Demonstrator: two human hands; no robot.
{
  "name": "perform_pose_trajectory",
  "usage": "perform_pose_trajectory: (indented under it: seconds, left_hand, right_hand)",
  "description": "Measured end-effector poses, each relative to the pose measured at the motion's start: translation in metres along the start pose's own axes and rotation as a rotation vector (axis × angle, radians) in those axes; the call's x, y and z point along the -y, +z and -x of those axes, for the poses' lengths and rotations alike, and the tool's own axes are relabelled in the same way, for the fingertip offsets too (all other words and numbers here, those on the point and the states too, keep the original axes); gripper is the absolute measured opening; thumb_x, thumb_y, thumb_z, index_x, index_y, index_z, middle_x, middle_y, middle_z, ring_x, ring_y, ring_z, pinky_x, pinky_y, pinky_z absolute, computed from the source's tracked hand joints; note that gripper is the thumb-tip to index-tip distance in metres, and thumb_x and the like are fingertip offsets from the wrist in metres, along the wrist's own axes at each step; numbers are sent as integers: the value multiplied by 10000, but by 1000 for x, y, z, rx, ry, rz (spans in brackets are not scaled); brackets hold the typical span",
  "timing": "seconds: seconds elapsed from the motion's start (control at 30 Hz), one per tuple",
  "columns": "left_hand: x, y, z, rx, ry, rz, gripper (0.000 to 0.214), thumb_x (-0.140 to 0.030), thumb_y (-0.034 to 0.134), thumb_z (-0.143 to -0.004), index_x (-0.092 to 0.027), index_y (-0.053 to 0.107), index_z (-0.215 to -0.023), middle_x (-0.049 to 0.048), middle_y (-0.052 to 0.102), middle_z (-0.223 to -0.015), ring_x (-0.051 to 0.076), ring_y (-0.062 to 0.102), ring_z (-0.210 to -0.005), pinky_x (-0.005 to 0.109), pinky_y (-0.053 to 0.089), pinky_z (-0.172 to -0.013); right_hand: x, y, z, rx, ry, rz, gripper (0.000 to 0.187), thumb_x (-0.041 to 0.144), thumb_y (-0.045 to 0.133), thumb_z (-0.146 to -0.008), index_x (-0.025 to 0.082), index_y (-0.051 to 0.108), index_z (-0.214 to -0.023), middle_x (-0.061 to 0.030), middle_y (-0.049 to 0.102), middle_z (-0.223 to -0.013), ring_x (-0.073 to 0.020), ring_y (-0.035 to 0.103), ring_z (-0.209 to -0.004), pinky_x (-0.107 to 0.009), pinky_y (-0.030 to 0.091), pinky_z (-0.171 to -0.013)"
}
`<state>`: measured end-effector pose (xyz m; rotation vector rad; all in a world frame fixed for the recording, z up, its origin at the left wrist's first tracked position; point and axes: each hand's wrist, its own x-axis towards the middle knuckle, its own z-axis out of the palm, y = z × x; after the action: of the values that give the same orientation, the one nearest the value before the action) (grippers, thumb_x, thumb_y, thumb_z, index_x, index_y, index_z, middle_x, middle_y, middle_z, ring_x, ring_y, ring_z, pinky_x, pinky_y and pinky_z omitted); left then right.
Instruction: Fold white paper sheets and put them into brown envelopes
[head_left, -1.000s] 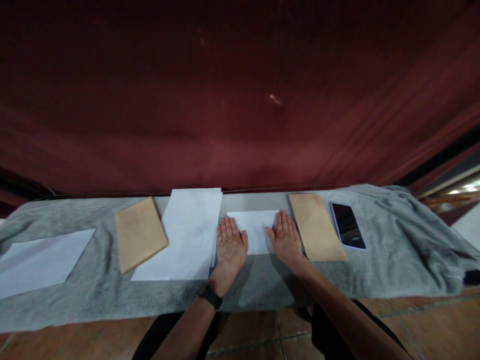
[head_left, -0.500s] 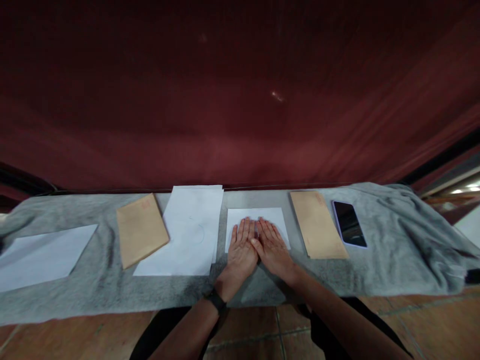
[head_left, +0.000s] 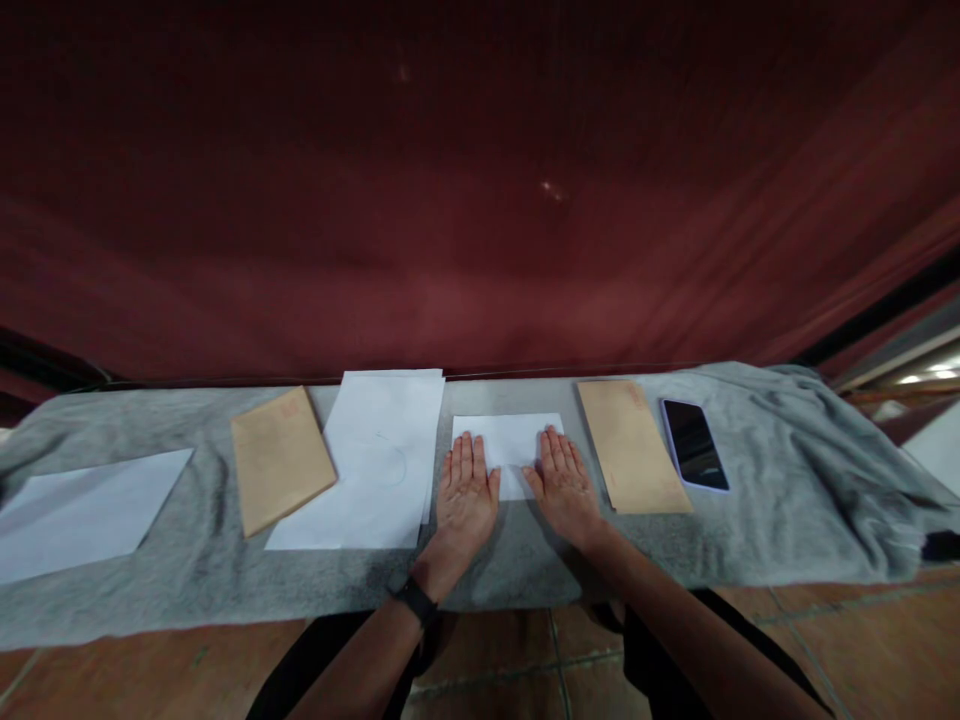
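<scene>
A small white sheet of paper point(head_left: 514, 452), which looks folded, lies on the grey cloth in front of me. My left hand point(head_left: 469, 492) rests flat on its left end, fingers stretched out and palm down. Over the right end lies my right hand point(head_left: 564, 487), also flat with fingers extended. The paper's middle shows between my two thumbs. Neither hand grips anything. Just right of my right hand is a brown envelope point(head_left: 634, 450). Left of my left hand lie larger white sheets point(head_left: 371, 460) with a faint curved mark.
A second stack of brown envelopes point(head_left: 281, 460) overlaps the large sheets' left edge. Another white sheet point(head_left: 90, 510) lies at far left. A phone point(head_left: 694, 445) with a lilac edge sits at right. Grey cloth point(head_left: 795, 480) covers the bench; a dark red sheet point(head_left: 450, 250) hangs behind.
My hands were together over the paper's middle, thumbs overlapping. They have slid apart, left hand to the left and right hand to the right, uncovering the middle.
</scene>
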<state>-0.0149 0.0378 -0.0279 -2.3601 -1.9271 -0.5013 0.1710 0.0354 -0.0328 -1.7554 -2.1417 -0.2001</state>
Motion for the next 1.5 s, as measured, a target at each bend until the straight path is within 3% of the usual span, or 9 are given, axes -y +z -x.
perform_pose_trajectory:
  seconds: [0.37, 0.6, 0.8, 1.0, 1.5]
  left_hand:
    - [4, -13, -4, -13, -2, -57, 593, -296, 297, -1031, 29, 323, -1527, 254, 360, -1581, 308, 273, -1517, 514, 274, -1234]
    - [-13, -14, -38, 120, 123, -3, 542, -246, 288, -1031, -22, 394, -1513, 177, 388, -1593, 265, 298, -1513, 451, 272, -1246]
    - [-17, -6, -54, 196, 149, -6, 542, -197, 285, -1017, -58, 386, -1531, 138, 355, -1618, 257, 270, -1525, 456, 242, -1251]
    - [-16, -1, -57, 192, 106, -46, 560, -192, 306, -1001, -84, 373, -1547, 133, 331, -1630, 247, 267, -1527, 441, 232, -1252]
    - [-7, -3, -50, 153, -35, -75, 592, -302, 316, -1023, -19, 352, -1541, 186, 280, -1633, 269, 237, -1536, 463, 185, -1257]
  right_hand:
    - [-10, -1, -1, -21, 75, 28, 674, 458, 276, -1072, -56, 403, -1490, -277, 403, -1550, -352, 361, -1469, -506, 330, -1183]
    - [15, -2, -32, 92, -24, -147, 585, 401, 219, -1083, 73, 400, -1532, -148, 382, -1600, -265, 309, -1507, -470, 272, -1226]
    - [25, 4, -49, 151, -34, -191, 553, 371, 213, -1088, 103, 446, -1512, -122, 438, -1573, -237, 334, -1494, -451, 241, -1234]
    - [24, 5, -53, 132, -38, -117, 531, 376, 274, -1083, 115, 457, -1508, -131, 425, -1577, -271, 360, -1479, -475, 230, -1222]
    - [8, 16, -43, 19, 7, -28, 623, 453, 281, -1074, 44, 400, -1528, -189, 403, -1574, -307, 386, -1463, -474, 267, -1200]
